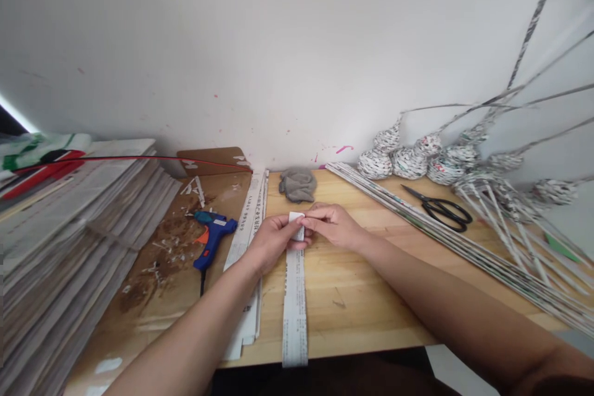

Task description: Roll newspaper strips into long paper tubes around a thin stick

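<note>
Both hands meet at the far end of a long newspaper strip (295,309) in the middle of the table. My left hand (273,240) pinches the strip's end between thumb and fingers. My right hand (335,226) is closed on the same end, thumb and fingertips at its right edge. From my hands the strip runs toward me and reaches the table's front edge. A grey crumpled cloth (297,184) lies just beyond my fingers. Left of the strip is a stack of cut newspaper strips (245,216).
A blue glue gun (214,241) lies on stained cardboard (153,309), beside a tall newspaper pile (106,216). At right are rolled paper sticks (417,223), black scissors (440,207) and several woven paper gourds (411,163) with long stems.
</note>
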`<state>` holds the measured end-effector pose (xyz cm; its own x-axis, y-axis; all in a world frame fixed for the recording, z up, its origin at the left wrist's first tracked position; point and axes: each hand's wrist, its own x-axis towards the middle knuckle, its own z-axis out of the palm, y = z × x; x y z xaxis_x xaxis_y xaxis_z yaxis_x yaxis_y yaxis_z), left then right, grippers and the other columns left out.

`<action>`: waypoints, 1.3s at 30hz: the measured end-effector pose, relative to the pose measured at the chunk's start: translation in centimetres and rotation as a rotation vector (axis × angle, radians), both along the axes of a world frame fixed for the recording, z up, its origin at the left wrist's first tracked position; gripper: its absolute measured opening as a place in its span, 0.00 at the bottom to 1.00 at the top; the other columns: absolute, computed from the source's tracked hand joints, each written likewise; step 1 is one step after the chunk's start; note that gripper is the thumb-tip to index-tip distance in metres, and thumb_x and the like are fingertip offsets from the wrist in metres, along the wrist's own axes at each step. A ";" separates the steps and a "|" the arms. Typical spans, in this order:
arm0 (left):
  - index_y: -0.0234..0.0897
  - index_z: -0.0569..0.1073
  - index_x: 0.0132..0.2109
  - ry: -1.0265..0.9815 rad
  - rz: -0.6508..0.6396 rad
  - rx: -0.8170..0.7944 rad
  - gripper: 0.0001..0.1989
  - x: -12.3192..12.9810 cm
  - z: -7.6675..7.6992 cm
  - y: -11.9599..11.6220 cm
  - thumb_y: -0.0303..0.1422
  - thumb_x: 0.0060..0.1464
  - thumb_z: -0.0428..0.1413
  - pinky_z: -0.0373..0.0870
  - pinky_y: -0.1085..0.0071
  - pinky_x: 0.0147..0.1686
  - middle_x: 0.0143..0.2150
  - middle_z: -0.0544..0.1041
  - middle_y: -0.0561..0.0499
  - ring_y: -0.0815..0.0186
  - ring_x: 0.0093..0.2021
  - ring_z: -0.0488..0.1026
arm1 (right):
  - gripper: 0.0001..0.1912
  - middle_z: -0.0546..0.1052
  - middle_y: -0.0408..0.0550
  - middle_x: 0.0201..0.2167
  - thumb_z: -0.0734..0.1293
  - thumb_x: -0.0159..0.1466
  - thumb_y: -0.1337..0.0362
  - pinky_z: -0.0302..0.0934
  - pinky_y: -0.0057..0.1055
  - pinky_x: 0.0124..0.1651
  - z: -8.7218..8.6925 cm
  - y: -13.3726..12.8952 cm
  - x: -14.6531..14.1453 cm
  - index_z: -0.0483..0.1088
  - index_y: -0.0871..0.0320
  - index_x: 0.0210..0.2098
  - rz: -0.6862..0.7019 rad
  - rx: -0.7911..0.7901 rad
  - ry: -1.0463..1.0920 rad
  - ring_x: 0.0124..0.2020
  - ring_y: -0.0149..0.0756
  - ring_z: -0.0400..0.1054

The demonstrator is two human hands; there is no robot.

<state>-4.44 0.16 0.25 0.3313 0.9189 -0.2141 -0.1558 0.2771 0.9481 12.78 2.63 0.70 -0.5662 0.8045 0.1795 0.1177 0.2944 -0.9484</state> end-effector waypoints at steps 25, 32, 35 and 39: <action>0.31 0.76 0.39 0.071 -0.022 0.025 0.20 0.2 0.2 -0.2 0.45 0.49 0.57 0.71 0.73 0.27 0.31 0.78 0.45 0.67 0.29 0.74 | 0.14 0.74 0.45 0.24 0.69 0.56 0.55 0.62 0.29 0.29 -0.2 -0.7 -0.4 0.75 0.59 0.35 -0.063 -0.154 0.123 0.23 0.31 0.68; 0.32 0.77 0.40 0.035 -0.037 0.018 0.20 0.2 0.4 -0.4 0.45 0.49 0.56 0.71 0.73 0.29 0.36 0.78 0.44 0.67 0.31 0.74 | 0.19 0.75 0.47 0.26 0.65 0.59 0.53 0.54 0.23 0.24 -0.1 0.6 0.9 0.74 0.63 0.41 0.068 -0.318 0.108 0.27 0.28 0.66; 0.31 0.77 0.40 0.045 -0.040 0.028 0.20 0.2 0.4 -0.5 0.44 0.50 0.56 0.71 0.74 0.29 0.34 0.78 0.43 0.68 0.30 0.73 | 0.19 0.75 0.47 0.25 0.66 0.59 0.54 0.53 0.23 0.24 0.0 0.5 0.8 0.74 0.63 0.42 0.083 -0.346 0.110 0.26 0.28 0.67; 0.30 0.76 0.41 0.067 -0.040 0.056 0.20 0.2 0.5 -0.5 0.44 0.51 0.55 0.71 0.74 0.29 0.34 0.78 0.43 0.68 0.30 0.73 | 0.18 0.75 0.47 0.24 0.67 0.58 0.55 0.51 0.23 0.24 0.0 0.3 0.4 0.75 0.62 0.41 0.041 -0.335 0.123 0.25 0.28 0.67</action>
